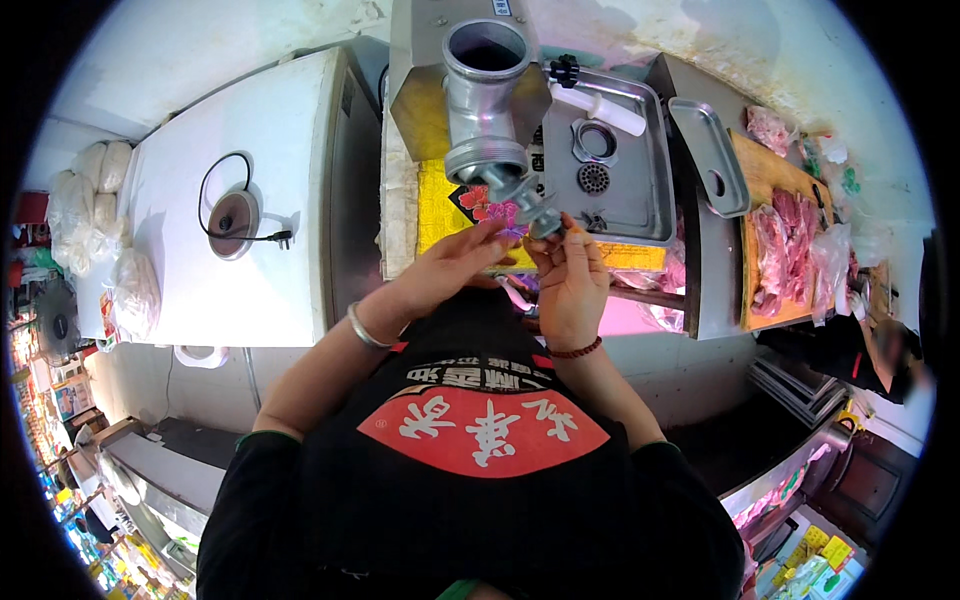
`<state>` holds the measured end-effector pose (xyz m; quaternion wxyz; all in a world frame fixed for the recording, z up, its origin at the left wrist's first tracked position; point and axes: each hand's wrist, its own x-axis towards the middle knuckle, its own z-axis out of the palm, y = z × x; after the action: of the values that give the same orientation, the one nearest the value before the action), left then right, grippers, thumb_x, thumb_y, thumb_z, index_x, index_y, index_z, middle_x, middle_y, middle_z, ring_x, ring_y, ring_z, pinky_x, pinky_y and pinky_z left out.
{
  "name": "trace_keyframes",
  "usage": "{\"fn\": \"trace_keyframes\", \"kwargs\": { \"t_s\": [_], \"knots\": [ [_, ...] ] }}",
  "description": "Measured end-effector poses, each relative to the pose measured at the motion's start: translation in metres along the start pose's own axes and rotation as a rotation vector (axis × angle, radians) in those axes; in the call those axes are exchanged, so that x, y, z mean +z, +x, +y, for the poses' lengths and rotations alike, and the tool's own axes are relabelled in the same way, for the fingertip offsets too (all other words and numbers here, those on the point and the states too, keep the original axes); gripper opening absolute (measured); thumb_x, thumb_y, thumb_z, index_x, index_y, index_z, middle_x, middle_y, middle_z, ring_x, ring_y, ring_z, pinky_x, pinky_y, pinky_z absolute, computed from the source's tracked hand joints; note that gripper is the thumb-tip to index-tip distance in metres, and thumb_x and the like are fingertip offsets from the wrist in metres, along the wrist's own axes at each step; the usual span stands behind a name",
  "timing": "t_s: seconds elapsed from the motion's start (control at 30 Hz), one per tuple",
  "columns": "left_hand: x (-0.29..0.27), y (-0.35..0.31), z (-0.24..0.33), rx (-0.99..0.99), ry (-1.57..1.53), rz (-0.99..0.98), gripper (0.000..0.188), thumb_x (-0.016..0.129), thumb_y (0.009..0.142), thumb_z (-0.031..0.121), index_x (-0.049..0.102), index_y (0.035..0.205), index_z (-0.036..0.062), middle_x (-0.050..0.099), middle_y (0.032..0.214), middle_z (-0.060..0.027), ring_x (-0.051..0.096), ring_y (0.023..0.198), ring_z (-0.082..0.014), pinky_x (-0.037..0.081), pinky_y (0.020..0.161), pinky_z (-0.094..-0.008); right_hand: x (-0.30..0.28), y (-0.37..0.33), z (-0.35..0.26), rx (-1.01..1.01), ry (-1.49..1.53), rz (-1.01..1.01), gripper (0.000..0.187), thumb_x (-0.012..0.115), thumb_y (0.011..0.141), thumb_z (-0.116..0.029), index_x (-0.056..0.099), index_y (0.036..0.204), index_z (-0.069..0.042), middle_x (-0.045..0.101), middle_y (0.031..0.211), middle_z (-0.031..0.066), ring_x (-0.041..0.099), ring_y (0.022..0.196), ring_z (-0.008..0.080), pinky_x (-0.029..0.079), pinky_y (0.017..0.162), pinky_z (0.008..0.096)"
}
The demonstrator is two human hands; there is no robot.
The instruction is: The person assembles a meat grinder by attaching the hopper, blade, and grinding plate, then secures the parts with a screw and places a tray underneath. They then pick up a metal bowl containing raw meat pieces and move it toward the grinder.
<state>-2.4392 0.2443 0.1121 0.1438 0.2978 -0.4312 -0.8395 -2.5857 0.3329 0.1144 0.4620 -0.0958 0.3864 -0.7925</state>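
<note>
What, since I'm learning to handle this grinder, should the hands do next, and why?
I'd probably bring the left hand under the auger to support it. Much of the auger sticks out of the barrel, and the right hand pinches its outer end, while the left fingers are close by but don't seem to grip it.
</note>
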Motion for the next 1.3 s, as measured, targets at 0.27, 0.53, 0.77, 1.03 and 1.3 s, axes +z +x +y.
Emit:
{"fn": "trace_keyframes", "kwargs": {
  "t_s": [0.27, 0.53, 0.77, 1.03, 1.3],
  "knots": [
    [0.010, 0.011, 0.017, 0.105, -0.139, 0.299, 0.038, 0.046, 0.101, 0.034, 0.053, 0.123, 0.0032, 0.062, 0.110, -0.0080, 0.063, 0.092, -0.0168, 0.052, 0.082, -0.0287, 0.018, -0.006, 0.011, 0.298, -0.215, -0.054, 0.024, 0.049, 0.097, -0.005, 0.048, 0.120, -0.001, 0.064, 0.101, 0.0131, 0.066, 0.086, 0.0206, 0.057, 0.080, 0.0337],
    [-0.008, -0.006, 0.001, 0.023, -0.111, 0.221, 0.046, 0.031, 0.103, 0.042, 0.054, 0.120, 0.0047, 0.062, 0.110, -0.0100, 0.062, 0.096, -0.0187, 0.048, 0.084, -0.0329, 0.066, 0.030, 0.018, 0.217, -0.193, -0.037, 0.016, 0.054, 0.095, -0.008, 0.048, 0.106, 0.001, 0.064, 0.094, 0.0142, 0.066, 0.080, 0.0210, 0.057, 0.072, 0.0322],
    [-0.027, -0.034, -0.030, -0.056, -0.069, 0.248, 0.047, 0.031, 0.103, 0.040, 0.055, 0.115, 0.0013, 0.064, 0.108, -0.0108, 0.063, 0.094, -0.0185, 0.049, 0.083, -0.0315, 0.060, 0.011, 0.011, 0.397, -0.383, -0.109, 0.022, 0.053, 0.098, -0.026, 0.055, 0.092, -0.004, 0.061, 0.079, 0.0080, 0.058, 0.063, 0.0129, 0.050, 0.057, 0.0272],
    [-0.027, -0.033, -0.033, -0.070, -0.039, 0.239, 0.044, 0.036, 0.103, 0.037, 0.060, 0.112, 0.0009, 0.067, 0.099, -0.0087, 0.064, 0.089, -0.0148, 0.049, 0.081, -0.0275, 0.046, 0.022, 0.031, 0.346, -0.237, -0.223, 0.031, 0.046, 0.101, -0.031, 0.058, 0.090, -0.004, 0.057, 0.073, 0.0046, 0.054, 0.061, 0.0129, 0.047, 0.055, 0.0278],
    [-0.029, -0.033, -0.040, -0.094, -0.018, 0.220, 0.044, 0.037, 0.103, 0.037, 0.061, 0.112, 0.0007, 0.067, 0.096, -0.0072, 0.064, 0.088, -0.0143, 0.049, 0.080, -0.0267, 0.050, 0.044, 0.029, 0.222, -0.491, -0.244, 0.033, 0.048, 0.100, -0.031, 0.059, 0.090, -0.002, 0.055, 0.068, 0.0034, 0.051, 0.054, 0.0112, 0.044, 0.051, 0.0263]
  ]
}}
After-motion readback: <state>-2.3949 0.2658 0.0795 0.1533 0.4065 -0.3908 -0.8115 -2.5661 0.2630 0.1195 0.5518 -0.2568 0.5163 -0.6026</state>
